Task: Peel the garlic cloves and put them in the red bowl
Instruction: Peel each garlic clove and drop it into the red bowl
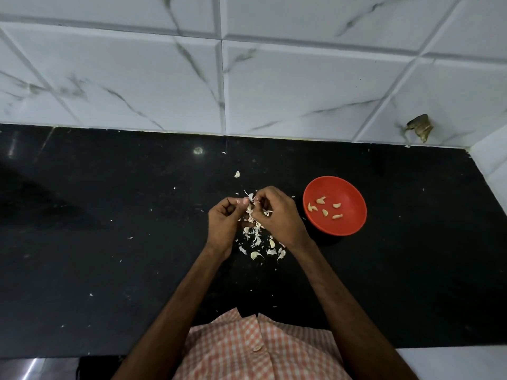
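Five peeled pale garlic cloves (pixel 324 213) lie in the round red plastic bowl (pixel 349 187) just right of the hands, where the curled left hand (pixel 223 220) and right hand (pixel 277 212) together pinch one small whitish clove (pixel 250 207) above scattered papery skins (pixel 258 242) on the black stone table (pixel 109 242).

The bowl (pixel 349 192) right of centre is red, its cloves (pixel 325 213) pale yellow. The counter (pixel 109 270) is black with white specks. The tiles (pixel 137 78) above are white with grey veins. The shirt (pixel 233 349) at the bottom is orange and white check
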A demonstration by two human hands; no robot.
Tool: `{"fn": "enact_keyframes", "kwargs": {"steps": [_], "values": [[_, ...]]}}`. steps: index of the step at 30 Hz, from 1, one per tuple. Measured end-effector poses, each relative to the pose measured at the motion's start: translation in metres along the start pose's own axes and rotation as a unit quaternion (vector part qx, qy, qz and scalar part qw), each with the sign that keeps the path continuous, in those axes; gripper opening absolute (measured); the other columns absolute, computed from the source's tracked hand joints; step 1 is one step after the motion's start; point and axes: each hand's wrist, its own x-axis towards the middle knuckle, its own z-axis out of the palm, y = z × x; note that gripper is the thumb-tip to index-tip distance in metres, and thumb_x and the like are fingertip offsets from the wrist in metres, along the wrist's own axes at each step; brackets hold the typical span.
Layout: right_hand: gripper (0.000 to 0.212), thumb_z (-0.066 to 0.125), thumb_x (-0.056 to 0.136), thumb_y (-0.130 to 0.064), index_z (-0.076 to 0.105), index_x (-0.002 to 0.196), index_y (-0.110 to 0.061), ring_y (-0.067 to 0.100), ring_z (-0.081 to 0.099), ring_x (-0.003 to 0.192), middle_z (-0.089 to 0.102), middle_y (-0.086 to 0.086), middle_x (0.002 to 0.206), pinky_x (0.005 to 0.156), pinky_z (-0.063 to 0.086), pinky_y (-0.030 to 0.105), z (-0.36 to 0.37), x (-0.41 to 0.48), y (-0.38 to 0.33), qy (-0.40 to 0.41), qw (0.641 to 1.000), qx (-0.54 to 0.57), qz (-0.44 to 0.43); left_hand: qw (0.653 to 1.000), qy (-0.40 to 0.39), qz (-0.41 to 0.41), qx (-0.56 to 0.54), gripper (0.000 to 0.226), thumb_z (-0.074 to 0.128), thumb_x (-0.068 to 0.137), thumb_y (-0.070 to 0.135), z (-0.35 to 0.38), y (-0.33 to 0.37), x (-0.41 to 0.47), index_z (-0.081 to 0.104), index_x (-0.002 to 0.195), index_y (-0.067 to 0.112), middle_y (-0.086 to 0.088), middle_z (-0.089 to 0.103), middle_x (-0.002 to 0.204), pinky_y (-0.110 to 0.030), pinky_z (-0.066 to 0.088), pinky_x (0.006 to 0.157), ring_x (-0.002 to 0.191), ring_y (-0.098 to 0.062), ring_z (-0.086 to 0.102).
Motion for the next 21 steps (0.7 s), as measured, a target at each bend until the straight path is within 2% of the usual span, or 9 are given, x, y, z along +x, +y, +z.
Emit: {"fn": "enact_keyframes", "kwargs": {"steps": [4,7,10,13,18,21], "values": [[0.007,0.067,0.089,-0.006,0.063,0.095,-0.007,0.009,0.057,0.079,0.062,0.000,0.092,0.070,0.051,0.023,-0.0006,-0.0013,0.0004,-0.009,1.000,0.002,-0.020,1.000,0.016,0.000,-0.015,0.032,0.073,0.084,0.026,0.0001,-0.0009,0.0016,0.065,0.102,0.000,-0.017,0.067,0.092,-0.029,0.058,0.058,0.077,-0.024,0.061],[0.008,0.067,0.088,-0.007,0.066,0.096,-0.008,0.008,0.058,0.077,0.063,-0.002,0.091,0.070,0.051,0.021,0.0017,-0.0039,-0.0001,-0.021,1.000,-0.004,-0.022,1.000,0.021,-0.001,-0.016,0.032,0.069,0.088,0.020,0.0006,-0.0013,0.0025,0.065,0.110,-0.004,-0.010,0.068,0.084,-0.029,0.059,0.061,0.074,-0.017,0.063],[0.007,0.070,0.086,-0.007,0.067,0.092,-0.007,0.007,0.058,0.072,0.063,-0.003,0.086,0.067,0.050,0.020,0.0038,-0.0036,-0.0027,-0.024,1.000,0.000,-0.016,1.000,0.016,0.010,-0.002,0.036,0.069,0.088,0.023,0.0023,-0.0009,0.0004,0.065,0.105,-0.009,-0.008,0.070,0.080,-0.026,0.057,0.062,0.072,-0.014,0.067],[0.005,0.070,0.085,-0.006,0.066,0.088,-0.006,0.010,0.059,0.069,0.065,0.000,0.082,0.064,0.051,0.024,0.0043,-0.0021,-0.0053,-0.023,1.000,0.008,-0.008,0.999,0.023,0.022,0.008,0.037,0.071,0.086,0.024,0.0039,0.0010,-0.0002,0.065,0.101,-0.010,-0.009,0.070,0.080,-0.026,0.057,0.062,0.071,-0.014,0.069],[0.003,0.071,0.086,-0.008,0.069,0.084,-0.006,0.013,0.066,0.069,0.071,0.000,0.078,0.066,0.055,0.031,0.0056,0.0005,-0.0069,-0.024,0.997,0.051,0.051,0.999,0.013,0.033,0.028,0.017,0.068,0.092,0.009,0.0021,0.0033,0.0015,0.065,0.095,-0.007,-0.008,0.071,0.079,-0.028,0.058,0.060,0.071,-0.016,0.070],[0.005,0.073,0.086,-0.006,0.071,0.081,-0.005,0.011,0.068,0.068,0.072,0.000,0.073,0.066,0.055,0.023,0.0053,0.0001,-0.0089,-0.013,0.991,0.096,0.088,0.999,0.003,0.040,0.036,0.012,0.069,0.092,0.010,0.0021,0.0046,0.0010,0.066,0.090,-0.002,-0.007,0.072,0.079,-0.026,0.057,0.056,0.068,-0.015,0.069]]}}
